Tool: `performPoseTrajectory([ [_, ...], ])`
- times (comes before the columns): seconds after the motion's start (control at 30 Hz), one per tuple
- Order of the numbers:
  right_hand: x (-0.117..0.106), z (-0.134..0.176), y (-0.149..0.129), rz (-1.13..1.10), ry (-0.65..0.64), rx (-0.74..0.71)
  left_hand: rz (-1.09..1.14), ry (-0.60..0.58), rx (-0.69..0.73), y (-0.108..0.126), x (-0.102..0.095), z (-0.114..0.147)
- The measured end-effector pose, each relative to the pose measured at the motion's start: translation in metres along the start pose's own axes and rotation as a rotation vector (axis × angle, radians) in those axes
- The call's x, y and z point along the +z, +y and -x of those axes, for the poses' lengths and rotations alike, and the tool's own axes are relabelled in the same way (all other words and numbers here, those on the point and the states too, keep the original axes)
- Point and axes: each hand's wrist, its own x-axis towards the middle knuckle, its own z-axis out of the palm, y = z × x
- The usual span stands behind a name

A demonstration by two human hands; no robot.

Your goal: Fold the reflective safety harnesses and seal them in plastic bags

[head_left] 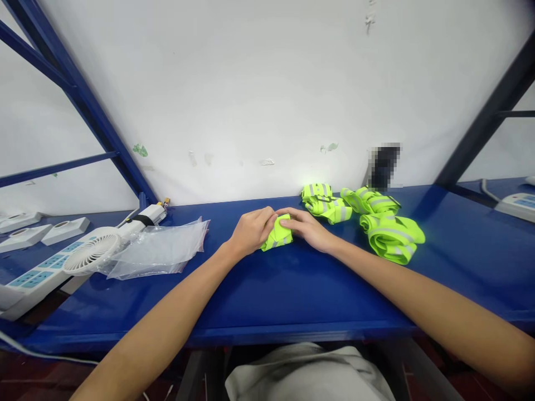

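My left hand [254, 229] is closed on the left side of a small folded bundle of neon-yellow reflective strap [281, 234] with grey bands. On its other side, my right hand [308, 228] grips the same bundle, thumb on the near face and fingers behind. The bundle is upright just over the blue table [292, 301]; whether it touches the surface I cannot tell. To the right lie several rolled neon-yellow reflective straps, among them one roll [393, 236] in front and another [326, 203] nearer the wall.
Clear plastic zip bags [161, 250] lie left of my hands, beside a white fan [92, 253] and a long power strip [45, 270]. A dark phone-like object, blurred out [383, 167], leans on the wall. Blue metal frame posts [104, 128] stand at both sides.
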Motion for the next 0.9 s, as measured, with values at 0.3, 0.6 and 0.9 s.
performPoseTrajectory([
  [0.3, 0.010, -0.001, -0.001, -0.157, 0.143, 0.013, -0.071, 0.033, 0.208, -0.003, 0.002, 0.000],
  [0.6, 0.015, 0.003, -0.015, -0.312, 0.155, 0.145, -0.279, 0.009, 0.278, 0.002, 0.005, 0.003],
  [0.9, 0.010, 0.002, -0.007, -0.184, 0.048, -0.003, -0.151, -0.180, 0.128, 0.017, -0.006, 0.001],
])
